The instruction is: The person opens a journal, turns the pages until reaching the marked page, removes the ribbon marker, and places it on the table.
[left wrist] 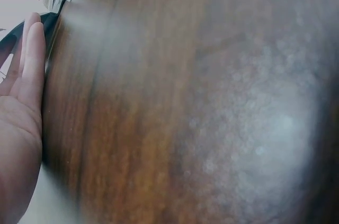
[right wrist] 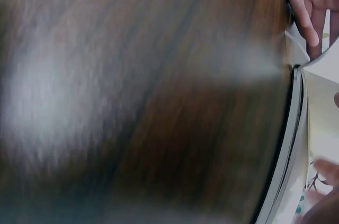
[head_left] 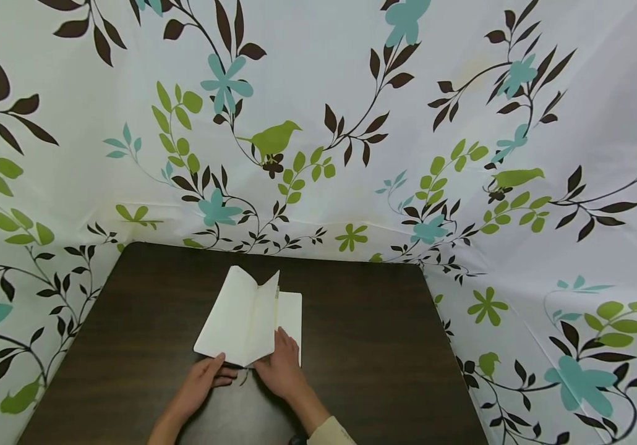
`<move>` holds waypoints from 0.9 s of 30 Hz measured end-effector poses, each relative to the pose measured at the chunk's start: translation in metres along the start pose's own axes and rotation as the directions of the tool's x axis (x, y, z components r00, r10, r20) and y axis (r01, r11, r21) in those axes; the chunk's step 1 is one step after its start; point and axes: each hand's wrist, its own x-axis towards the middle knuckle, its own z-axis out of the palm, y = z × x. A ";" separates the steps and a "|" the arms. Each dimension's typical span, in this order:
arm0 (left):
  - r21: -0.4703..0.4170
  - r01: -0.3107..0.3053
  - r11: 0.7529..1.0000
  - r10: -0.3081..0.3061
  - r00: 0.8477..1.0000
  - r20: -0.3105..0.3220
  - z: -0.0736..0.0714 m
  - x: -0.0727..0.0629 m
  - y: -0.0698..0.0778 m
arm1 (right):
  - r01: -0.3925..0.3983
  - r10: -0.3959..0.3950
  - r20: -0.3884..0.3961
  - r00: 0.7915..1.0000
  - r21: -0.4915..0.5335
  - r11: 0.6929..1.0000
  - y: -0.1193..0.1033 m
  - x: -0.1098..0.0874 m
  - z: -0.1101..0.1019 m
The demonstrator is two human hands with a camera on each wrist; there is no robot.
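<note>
A notebook [head_left: 229, 321] with blank cream pages lies open on the dark table, some leaves raised in a fold near its middle. The left hand [head_left: 203, 380] holds its lower left edge, thumb at the page edge and fingers stretched low beside the bottom. At the lower right, the right hand [head_left: 282, 368] grips the raised leaves, its fingertips against the right-hand page [head_left: 293, 315] and its thumb partly hidden under the leaves. A thin ribbon [head_left: 244, 377] hangs from the bottom of the spine. In the right wrist view, the notebook's page block [right wrist: 288, 181] stands edge-on.
The brown wood-grain table [head_left: 368, 346] extends around the notebook on all sides. Behind and beside it hangs a white cloth [head_left: 318, 80] printed with leaves, flowers and birds. A light sleeve [head_left: 331, 432] covers the right forearm.
</note>
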 end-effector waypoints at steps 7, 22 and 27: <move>-0.009 0.006 1.000 -0.006 1.000 -0.009 0.001 0.002 0.000 | 0.036 -0.032 0.032 0.999 -0.136 0.990 -0.008 -0.002 0.001; 0.019 -0.008 1.000 0.007 1.000 0.024 0.002 -0.002 0.011 | 0.171 -0.147 0.127 0.981 -0.202 0.964 -0.018 -0.004 0.002; 0.054 0.026 0.998 -0.026 1.000 -0.004 0.002 -0.002 0.010 | 0.179 -0.152 0.136 0.979 -0.213 0.961 -0.018 -0.003 0.001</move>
